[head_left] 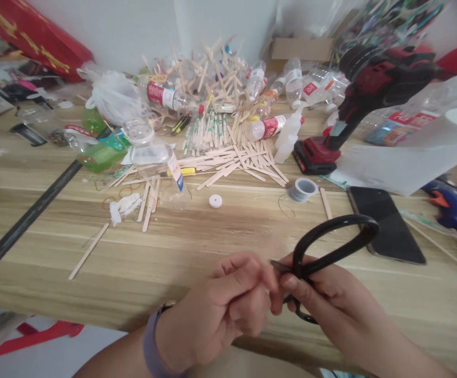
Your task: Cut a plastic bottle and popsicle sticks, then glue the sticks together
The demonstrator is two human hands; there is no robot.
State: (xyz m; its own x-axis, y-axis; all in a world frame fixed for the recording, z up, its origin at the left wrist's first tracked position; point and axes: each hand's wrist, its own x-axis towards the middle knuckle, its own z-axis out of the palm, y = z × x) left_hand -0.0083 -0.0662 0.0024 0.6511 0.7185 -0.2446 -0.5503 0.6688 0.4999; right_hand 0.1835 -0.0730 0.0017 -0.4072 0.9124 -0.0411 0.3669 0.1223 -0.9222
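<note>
Near the table's front edge, my right hand [326, 294] is closed round black-handled scissors [336, 244]. One large loop of the handle stands up above the fingers, and the short blades point left toward my other hand. My left hand [232, 299], with a purple band on its wrist, is closed just left of the blades, its fingertips close to them and slightly blurred. Whatever its fingers pinch is too small or hidden to make out.
Beyond the hands lie a white disc [215, 201], a tape roll [303, 190], a phone [385, 224] and wooden sticks [247, 163]. A clear bottle [157, 163] stands left, a red-black drill [370, 94] right, and a glue gun [454, 202] at the far right.
</note>
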